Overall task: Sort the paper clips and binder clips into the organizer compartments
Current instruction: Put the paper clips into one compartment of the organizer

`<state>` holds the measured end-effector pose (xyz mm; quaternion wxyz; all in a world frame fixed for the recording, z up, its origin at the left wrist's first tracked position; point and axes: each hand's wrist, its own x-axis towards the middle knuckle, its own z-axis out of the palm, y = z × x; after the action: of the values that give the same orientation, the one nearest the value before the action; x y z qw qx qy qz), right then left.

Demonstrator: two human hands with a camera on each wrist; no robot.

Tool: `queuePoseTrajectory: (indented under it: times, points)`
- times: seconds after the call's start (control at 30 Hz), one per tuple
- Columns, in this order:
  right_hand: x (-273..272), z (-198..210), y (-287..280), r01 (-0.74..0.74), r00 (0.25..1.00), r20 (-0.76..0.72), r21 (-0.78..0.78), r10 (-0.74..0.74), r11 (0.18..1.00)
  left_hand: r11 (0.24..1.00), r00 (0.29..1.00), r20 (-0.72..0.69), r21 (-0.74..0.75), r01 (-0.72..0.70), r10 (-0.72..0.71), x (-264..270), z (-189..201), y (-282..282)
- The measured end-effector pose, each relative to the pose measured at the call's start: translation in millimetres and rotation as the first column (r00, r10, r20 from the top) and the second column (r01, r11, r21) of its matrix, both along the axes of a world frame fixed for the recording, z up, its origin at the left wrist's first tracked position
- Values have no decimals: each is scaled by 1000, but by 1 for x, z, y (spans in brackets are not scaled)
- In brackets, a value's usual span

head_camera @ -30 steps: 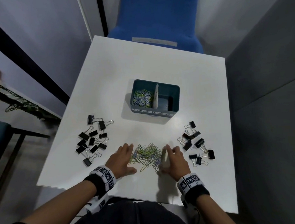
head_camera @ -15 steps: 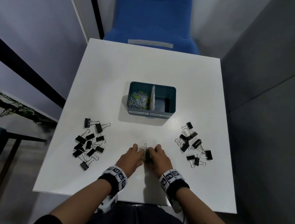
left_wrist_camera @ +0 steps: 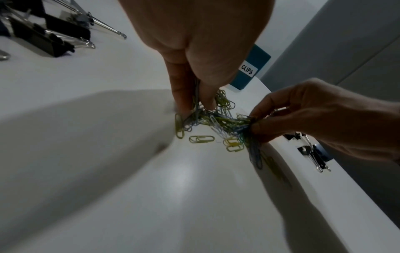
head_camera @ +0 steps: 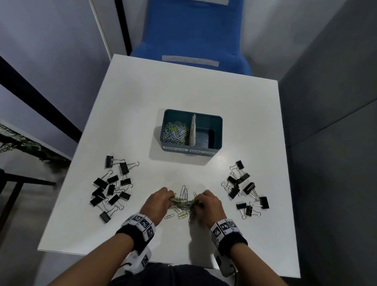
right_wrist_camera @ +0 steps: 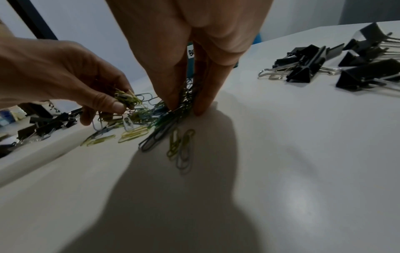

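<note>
Flat hands a second ago; now my left hand (head_camera: 159, 202) and right hand (head_camera: 207, 203) each pinch the paper clips (head_camera: 183, 203), bunched for the organizer (head_camera: 217, 122).

You have one teal plastic organizer box (head_camera: 218, 127) with two compartments, and on its front are two white labels (head_camera: 174, 147), one for each. The black metal binder clips (head_camera: 111, 189) lie in two groups: I count about eleven in the left one and about eight in the right one (head_camera: 243, 188), so about nineteen together. The colored wire paper clips (head_camera: 183, 205) make two heaps, one near you on the table and one in the left compartment; both are too tangled to count. There is one white square table (head_camera: 178, 87) and one blue chair (head_camera: 196, 29)
</note>
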<state>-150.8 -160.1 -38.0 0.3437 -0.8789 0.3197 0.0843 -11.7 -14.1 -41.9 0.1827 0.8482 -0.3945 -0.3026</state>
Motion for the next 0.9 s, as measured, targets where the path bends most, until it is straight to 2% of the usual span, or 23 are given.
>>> queuePoseTrajectory:
  times: [0.07, 0.13, 0.3, 0.53, 0.63, 0.7, 0.8, 0.9]
  points:
    - [-1, 2, -3, 33, 999, -9, 19, -33, 999, 999, 998, -32, -17, -51, 50, 3, 7, -1]
    - [-4, 5, -7, 61, 998, -6, 22, -61, 998, 991, 994, -51, -95, -96, 92, 8, 15, -1]
    - [-13, 10, -14, 40, 999, 3, 0, -40, 999, 953, 994, -46, -283, -106, 97, 30, 51, -16]
    - [-5, 30, -21, 55, 997, 60, -1, -55, 998, 883, 987, 63, -458, -102, 147, 86, 118, -78]
    - [11, 49, -26, 24, 994, 107, 19, -26, 1000, 877, 973, 104, -460, -138, 207, 113, 133, -108]
    - [23, 66, -30, 4, 990, 142, 26, -7, 1000, 909, 975, 89, -387, -155, 205, 125, 132, -118]
    - [45, 93, -39, -10, 977, 214, 25, 4, 1000, 949, 977, 76, -264, -174, 200, 130, 122, -109]
    - [78, 114, -55, -11, 965, 262, -17, 15, 1000, 930, 956, 80, -268, -251, 281, 116, 105, -83]
